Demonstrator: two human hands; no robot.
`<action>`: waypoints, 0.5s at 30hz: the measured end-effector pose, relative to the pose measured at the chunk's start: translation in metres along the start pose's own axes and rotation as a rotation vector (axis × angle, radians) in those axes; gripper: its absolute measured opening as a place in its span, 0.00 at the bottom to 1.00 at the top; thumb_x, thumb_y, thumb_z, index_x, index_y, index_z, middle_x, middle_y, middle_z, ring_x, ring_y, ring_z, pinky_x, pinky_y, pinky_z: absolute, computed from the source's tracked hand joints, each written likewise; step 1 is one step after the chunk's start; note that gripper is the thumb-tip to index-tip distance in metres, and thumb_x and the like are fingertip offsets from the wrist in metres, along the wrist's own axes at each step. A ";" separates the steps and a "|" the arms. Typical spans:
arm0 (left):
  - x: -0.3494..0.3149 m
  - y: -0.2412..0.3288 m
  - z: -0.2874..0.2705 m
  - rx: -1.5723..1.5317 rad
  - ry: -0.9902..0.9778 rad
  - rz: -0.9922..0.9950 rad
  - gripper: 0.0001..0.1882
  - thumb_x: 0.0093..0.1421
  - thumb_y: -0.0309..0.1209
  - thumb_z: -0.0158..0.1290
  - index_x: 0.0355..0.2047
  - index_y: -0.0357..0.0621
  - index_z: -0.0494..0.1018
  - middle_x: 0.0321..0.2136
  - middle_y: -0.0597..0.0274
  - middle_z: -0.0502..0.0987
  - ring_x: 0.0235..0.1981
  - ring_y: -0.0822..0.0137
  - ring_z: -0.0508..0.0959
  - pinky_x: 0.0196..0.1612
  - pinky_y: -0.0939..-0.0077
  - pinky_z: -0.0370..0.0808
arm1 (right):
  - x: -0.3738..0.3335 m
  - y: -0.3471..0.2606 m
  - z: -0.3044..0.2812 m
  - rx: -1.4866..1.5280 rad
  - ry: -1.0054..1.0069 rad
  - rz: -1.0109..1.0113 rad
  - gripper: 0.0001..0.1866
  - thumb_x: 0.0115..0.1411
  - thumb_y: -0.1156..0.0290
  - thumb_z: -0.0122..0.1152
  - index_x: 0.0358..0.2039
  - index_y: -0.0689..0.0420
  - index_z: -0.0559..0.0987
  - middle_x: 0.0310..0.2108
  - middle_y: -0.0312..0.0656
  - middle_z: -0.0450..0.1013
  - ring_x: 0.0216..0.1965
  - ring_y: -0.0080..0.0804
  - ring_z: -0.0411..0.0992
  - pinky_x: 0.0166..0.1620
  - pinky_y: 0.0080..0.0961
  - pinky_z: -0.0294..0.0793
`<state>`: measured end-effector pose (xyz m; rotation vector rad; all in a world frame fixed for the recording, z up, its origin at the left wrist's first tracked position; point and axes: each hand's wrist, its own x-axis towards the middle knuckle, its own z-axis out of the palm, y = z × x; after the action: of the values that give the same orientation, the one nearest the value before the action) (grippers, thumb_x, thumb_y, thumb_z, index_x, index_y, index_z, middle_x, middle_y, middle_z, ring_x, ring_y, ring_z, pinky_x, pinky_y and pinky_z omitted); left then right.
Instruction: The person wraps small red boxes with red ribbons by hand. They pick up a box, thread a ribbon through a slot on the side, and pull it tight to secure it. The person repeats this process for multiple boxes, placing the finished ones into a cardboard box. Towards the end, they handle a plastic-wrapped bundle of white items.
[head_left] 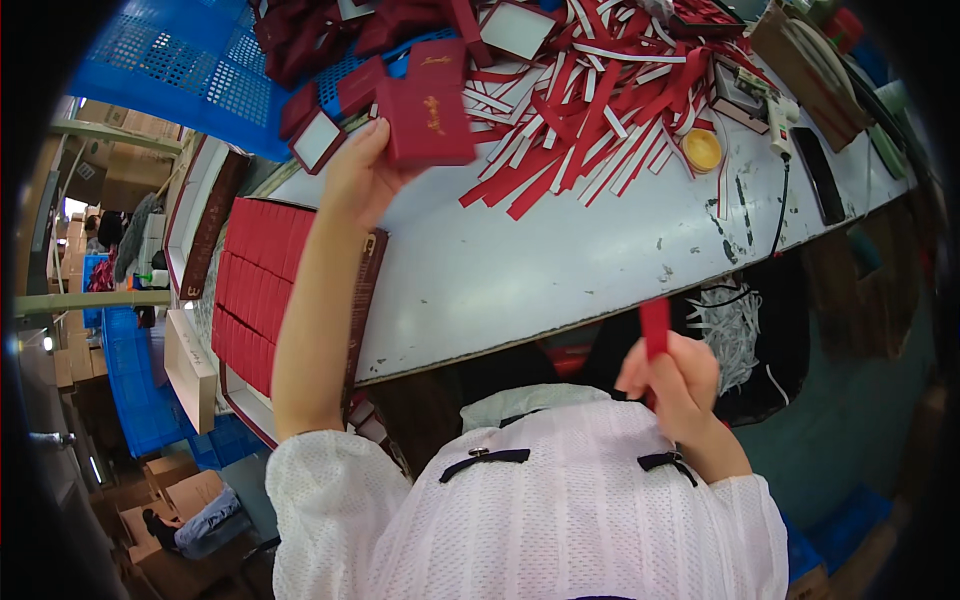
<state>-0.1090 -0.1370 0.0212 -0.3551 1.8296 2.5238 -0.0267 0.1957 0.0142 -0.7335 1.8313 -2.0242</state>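
A: On the worktop (520, 270), what's there? Quick.

B: Grey-white top, scuffed, mostly bare along the near edge. Toward the far edge a heap of red and white strips (590, 110), loose. Dark red boxes (330, 40) piled at the far left corner, partly over a blue perforated crate (190, 70). Round yellow tin (701, 149) beside the strips, a glue gun (775, 112) with its cord running to the near edge, a black flat bar (818, 172) toward the right end.

A: Room?

B: Off the left edge, a tray of red box lids in rows (255, 290). Beyond that, blue crates (135, 380) and cardboard cartons (185, 490) on the floor.

A: Left hand?

B: Left hand (358, 170) is reached out over the far left part of the worktop, fingers closed on a dark red box (428, 122), thumb under its lower left corner, box lifted clear of the pile.

A: Right?

B: Right hand (675, 380) is off the near edge, close to the body, pinched shut on a red strip (655, 328) that sticks straight up out of the fingers.
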 end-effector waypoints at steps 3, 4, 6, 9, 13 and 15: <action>-0.040 -0.012 0.041 -0.401 -0.191 -0.016 0.20 0.60 0.36 0.33 0.49 0.36 0.57 0.44 0.51 0.66 0.45 0.59 0.69 0.47 0.62 0.67 | 0.018 0.005 0.017 0.297 0.109 0.155 0.13 0.59 0.72 0.40 0.21 0.63 0.69 0.15 0.35 0.67 0.14 0.14 0.61 0.18 0.10 0.59; -0.053 -0.019 0.051 -0.529 -0.244 -0.043 0.20 0.60 0.36 0.33 0.49 0.36 0.57 0.45 0.51 0.66 0.46 0.58 0.68 0.47 0.62 0.67 | 0.024 0.007 0.014 0.295 0.118 0.219 0.10 0.58 0.73 0.42 0.23 0.62 0.70 0.16 0.35 0.67 0.14 0.13 0.62 0.18 0.09 0.59; -0.077 -0.031 0.066 -0.621 -0.289 -0.073 0.21 0.60 0.36 0.33 0.49 0.35 0.56 0.45 0.49 0.66 0.46 0.56 0.68 0.46 0.61 0.68 | 0.038 0.006 0.016 0.301 0.230 0.164 0.06 0.56 0.73 0.47 0.27 0.62 0.70 0.18 0.35 0.68 0.15 0.12 0.63 0.19 0.08 0.60; -0.097 -0.049 0.070 -0.810 -0.444 -0.137 0.21 0.60 0.36 0.33 0.49 0.34 0.55 0.45 0.47 0.65 0.46 0.57 0.68 0.45 0.60 0.68 | 0.050 0.009 0.013 0.439 0.307 0.126 0.06 0.52 0.75 0.54 0.30 0.61 0.68 0.22 0.34 0.68 0.21 0.15 0.67 0.24 0.11 0.69; -0.111 -0.057 0.075 -0.762 -0.459 -0.148 0.25 0.59 0.41 0.36 0.51 0.37 0.53 0.46 0.51 0.64 0.48 0.61 0.66 0.48 0.62 0.66 | 0.054 0.007 0.008 0.550 0.273 0.132 0.09 0.50 0.75 0.57 0.25 0.56 0.64 0.22 0.35 0.68 0.22 0.18 0.69 0.21 0.11 0.69; -0.116 -0.066 0.086 -0.567 -0.312 -0.057 0.28 0.56 0.41 0.44 0.52 0.38 0.53 0.47 0.53 0.63 0.50 0.61 0.64 0.49 0.64 0.63 | 0.056 0.011 0.020 0.601 0.431 0.124 0.10 0.50 0.74 0.57 0.25 0.56 0.64 0.22 0.36 0.69 0.21 0.18 0.69 0.20 0.11 0.68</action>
<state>-0.0023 -0.0205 0.0062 -0.0019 0.9707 2.8141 -0.0623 0.1475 0.0135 -0.0142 1.2690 -2.5877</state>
